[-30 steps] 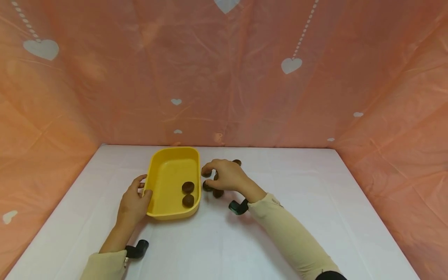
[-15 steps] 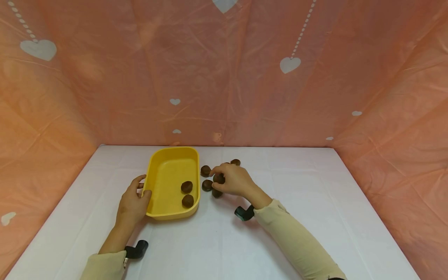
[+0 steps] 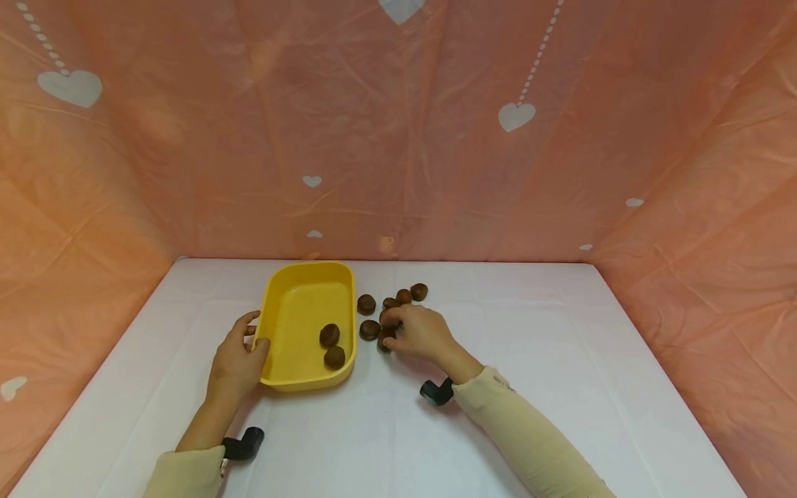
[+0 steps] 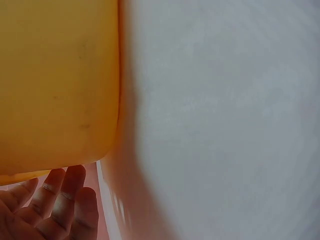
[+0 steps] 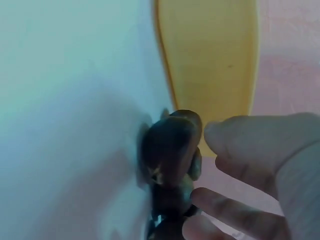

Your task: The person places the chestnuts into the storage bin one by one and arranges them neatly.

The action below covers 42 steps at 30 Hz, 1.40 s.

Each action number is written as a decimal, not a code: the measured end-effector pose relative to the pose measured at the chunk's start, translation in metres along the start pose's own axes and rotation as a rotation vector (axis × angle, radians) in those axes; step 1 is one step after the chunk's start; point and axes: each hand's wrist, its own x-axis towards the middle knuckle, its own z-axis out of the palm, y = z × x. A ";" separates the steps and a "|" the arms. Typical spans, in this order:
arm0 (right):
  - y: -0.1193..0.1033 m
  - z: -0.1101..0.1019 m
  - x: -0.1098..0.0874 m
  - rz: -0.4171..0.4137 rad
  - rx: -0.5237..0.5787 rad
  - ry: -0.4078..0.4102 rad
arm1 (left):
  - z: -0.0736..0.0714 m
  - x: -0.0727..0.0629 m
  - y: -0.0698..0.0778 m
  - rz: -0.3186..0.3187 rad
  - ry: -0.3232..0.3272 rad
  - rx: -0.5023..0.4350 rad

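Observation:
A yellow plastic tray point(image 3: 292, 332) lies on the white table, with two brown chestnuts point(image 3: 334, 357) in its near right part. My left hand point(image 3: 235, 363) holds the tray's left side, thumb over the rim; in the left wrist view its fingers point(image 4: 72, 187) meet the outer wall. Right of the tray, my right hand point(image 3: 425, 337) reaches over a loose cluster of chestnuts point(image 3: 369, 330). Its thumb and fingers are parted around a near chestnut point(image 5: 167, 147), with gaps showing in the right wrist view. Some chestnuts are partly hidden by this hand.
More chestnuts point(image 3: 419, 292) lie in a row beyond the right hand. A separate chestnut point(image 3: 366, 304) sits close to the tray's right wall. Pink cloth point(image 3: 436, 173) with white hearts encloses the back and sides of the white table point(image 3: 498, 429).
My right hand has drawn right and nearer to me across the cluster, uncovering the far chestnuts. Inside the tray, the upper chestnut has shifted slightly left. The left hand stays put.

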 end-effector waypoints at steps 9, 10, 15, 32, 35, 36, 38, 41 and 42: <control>0.000 0.008 -0.004 0.024 -0.016 -0.022 | 0.000 0.000 -0.001 -0.001 -0.001 -0.001; 0.000 0.009 -0.005 0.026 -0.013 -0.022 | 0.000 0.000 -0.001 -0.002 -0.001 -0.003; 0.002 0.011 -0.005 0.021 -0.006 -0.019 | 0.000 0.000 -0.001 -0.005 -0.003 -0.005; 0.004 0.017 0.000 0.014 -0.010 -0.033 | -0.001 0.000 0.000 -0.019 -0.023 -0.006; 0.004 0.017 0.000 0.011 0.002 -0.031 | 0.000 0.000 0.000 -0.016 -0.024 -0.005; 0.004 0.016 0.000 0.009 0.005 -0.027 | 0.000 0.000 0.000 -0.015 -0.024 -0.004; 0.004 0.014 0.001 0.003 0.015 -0.017 | 0.000 0.000 0.000 -0.015 -0.022 -0.001; 0.002 0.010 0.002 -0.007 0.037 -0.001 | 0.000 0.000 0.000 -0.018 -0.021 0.005; 0.001 0.009 0.003 -0.009 0.041 0.003 | 0.000 0.000 0.000 -0.018 -0.020 0.006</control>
